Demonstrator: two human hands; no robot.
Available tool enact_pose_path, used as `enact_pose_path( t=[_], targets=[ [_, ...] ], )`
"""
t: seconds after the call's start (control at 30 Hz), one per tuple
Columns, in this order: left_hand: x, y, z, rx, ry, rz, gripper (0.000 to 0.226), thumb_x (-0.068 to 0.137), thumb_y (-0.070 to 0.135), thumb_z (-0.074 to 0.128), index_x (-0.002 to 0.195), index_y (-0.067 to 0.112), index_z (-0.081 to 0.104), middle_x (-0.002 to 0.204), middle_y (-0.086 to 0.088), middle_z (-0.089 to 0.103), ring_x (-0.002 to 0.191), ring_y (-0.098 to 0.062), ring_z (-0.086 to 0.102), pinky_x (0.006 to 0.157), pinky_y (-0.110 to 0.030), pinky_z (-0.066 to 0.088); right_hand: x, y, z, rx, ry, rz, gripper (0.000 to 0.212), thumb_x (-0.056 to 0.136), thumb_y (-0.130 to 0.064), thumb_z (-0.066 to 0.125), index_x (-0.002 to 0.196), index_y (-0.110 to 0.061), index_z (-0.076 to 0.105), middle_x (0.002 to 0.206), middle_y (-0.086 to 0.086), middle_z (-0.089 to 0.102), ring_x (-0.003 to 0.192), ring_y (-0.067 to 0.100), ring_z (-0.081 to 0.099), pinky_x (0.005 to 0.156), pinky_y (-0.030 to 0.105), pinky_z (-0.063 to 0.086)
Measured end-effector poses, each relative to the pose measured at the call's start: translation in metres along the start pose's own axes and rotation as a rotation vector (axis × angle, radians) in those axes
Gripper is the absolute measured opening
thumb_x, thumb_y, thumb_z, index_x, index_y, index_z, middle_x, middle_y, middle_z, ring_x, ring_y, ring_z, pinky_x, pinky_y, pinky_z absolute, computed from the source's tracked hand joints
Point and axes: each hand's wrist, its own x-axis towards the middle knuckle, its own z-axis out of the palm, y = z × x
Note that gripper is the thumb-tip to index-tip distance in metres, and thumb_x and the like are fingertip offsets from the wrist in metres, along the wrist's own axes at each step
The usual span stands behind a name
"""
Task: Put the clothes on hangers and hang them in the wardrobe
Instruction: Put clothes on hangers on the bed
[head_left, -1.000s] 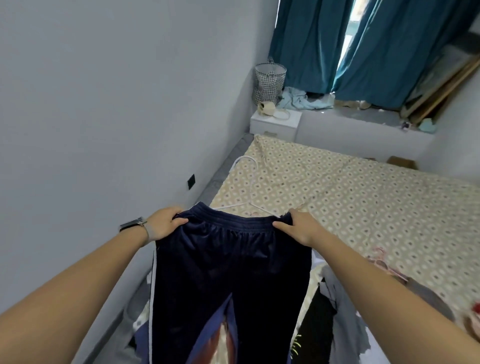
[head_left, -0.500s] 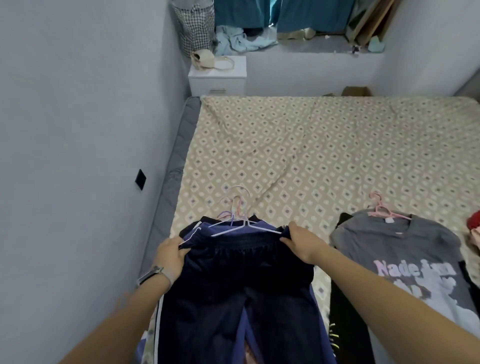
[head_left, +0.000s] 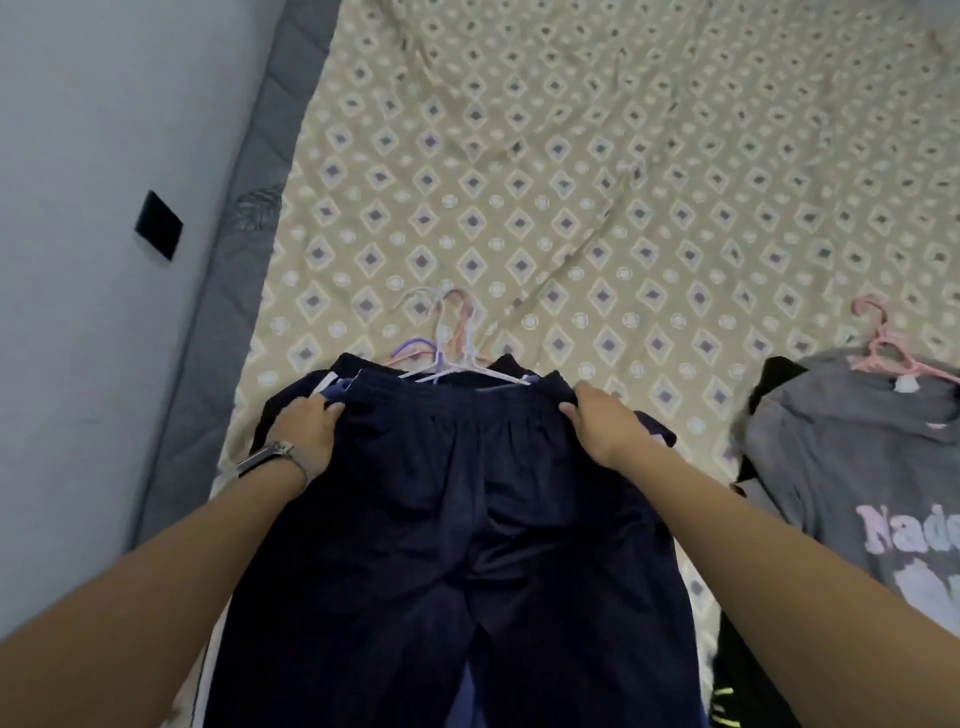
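Dark navy track pants (head_left: 457, 519) hang spread in front of me over the near edge of the bed. My left hand (head_left: 306, 431) grips the left end of the waistband and my right hand (head_left: 602, 421) grips the right end. Just beyond the waistband lie several thin hangers (head_left: 452, 348), white, purple and pink, on top of other dark garments. A grey printed T-shirt (head_left: 857, 467) on a pink hanger (head_left: 888, 348) lies on the bed to the right.
The bed (head_left: 571, 182) has a beige diamond-patterned sheet and stretches away ahead. A grey wall (head_left: 78, 156) with a black socket (head_left: 158, 224) closes in on the left, next to the grey mattress edge (head_left: 228, 291). More dark clothes lie at the bottom right.
My view has tilted down from the room to the bed. Both hands have lowered the pants' waistband toward the hangers on the pile.
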Motion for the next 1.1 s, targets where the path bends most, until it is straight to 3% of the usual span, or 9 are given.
enact_pose_path(
  t=[0.17, 0.3, 0.47, 0.8, 0.9, 0.97, 1.1],
  targets=[
    [0.012, 0.000, 0.039, 0.185, 0.099, -0.094, 0.040, 0.100, 0.033, 0.039, 0.118, 0.000, 0.051, 0.121, -0.023, 0.050, 0.111, -0.040, 0.046, 0.085, -0.048, 0.037, 0.034, 0.018, 0.044, -0.037, 0.064, 0.027, 0.024, 0.105, -0.027, 0.032, 0.099, -0.008, 0.045, 0.105, 0.018, 0.062, 0.096, 0.037, 0.056, 0.072, 0.038, 0.035],
    [0.012, -0.001, 0.051, 0.164, 0.188, -0.073, 0.039, 0.098, 0.029, 0.044, 0.116, -0.005, 0.051, 0.116, -0.027, 0.048, 0.106, -0.042, 0.045, 0.082, -0.051, 0.034, 0.043, 0.019, 0.045, -0.030, 0.095, 0.006, 0.024, 0.105, -0.025, 0.033, 0.101, -0.007, 0.048, 0.103, 0.017, 0.063, 0.094, 0.037, 0.057, 0.071, 0.036, 0.031],
    [0.010, -0.001, 0.055, 0.102, 0.274, -0.031, 0.031, 0.096, 0.021, 0.052, 0.102, -0.009, 0.054, 0.105, -0.031, 0.050, 0.098, -0.045, 0.046, 0.076, -0.053, 0.033, 0.044, 0.020, 0.038, -0.004, 0.061, -0.025, 0.019, 0.105, -0.024, 0.034, 0.092, -0.011, 0.038, 0.105, 0.018, 0.062, 0.094, 0.036, 0.055, 0.072, 0.035, 0.028],
    [0.013, -0.004, 0.058, 0.148, 0.330, -0.035, 0.030, 0.095, 0.018, 0.054, 0.098, -0.012, 0.053, 0.102, -0.037, 0.048, 0.095, -0.050, 0.047, 0.077, -0.059, 0.035, 0.043, 0.026, 0.037, 0.042, 0.055, -0.074, 0.030, 0.106, -0.027, 0.032, 0.109, -0.002, 0.048, 0.110, 0.018, 0.061, 0.100, 0.037, 0.055, 0.075, 0.035, 0.031],
    [-0.001, 0.003, 0.047, 0.178, 0.327, -0.032, 0.030, 0.089, 0.015, 0.055, 0.097, -0.014, 0.054, 0.100, -0.041, 0.049, 0.091, -0.055, 0.049, 0.077, -0.063, 0.038, 0.039, 0.031, 0.029, 0.148, -0.032, -0.107, 0.030, 0.105, -0.032, 0.036, 0.108, -0.005, 0.049, 0.113, 0.016, 0.060, 0.104, 0.034, 0.054, 0.083, 0.038, 0.037],
    [-0.015, 0.022, 0.037, 0.133, 0.339, -0.039, 0.041, 0.079, 0.018, 0.054, 0.107, -0.013, 0.053, 0.111, -0.039, 0.047, 0.103, -0.053, 0.044, 0.086, -0.061, 0.035, 0.032, 0.041, 0.016, 0.315, -0.085, -0.157, 0.035, 0.102, -0.035, 0.044, 0.114, -0.004, 0.055, 0.113, 0.011, 0.060, 0.105, 0.028, 0.055, 0.087, 0.035, 0.040],
    [-0.055, 0.120, 0.028, -0.102, 0.453, 0.058, 0.058, 0.068, 0.028, 0.044, 0.118, 0.002, 0.053, 0.121, -0.025, 0.045, 0.116, -0.041, 0.038, 0.097, -0.051, 0.030, 0.006, 0.091, -0.018, 0.698, 0.098, -0.137, 0.024, 0.093, -0.034, 0.062, 0.099, -0.011, 0.067, 0.102, 0.003, 0.069, 0.094, 0.016, 0.063, 0.075, 0.015, 0.045]
  ],
)
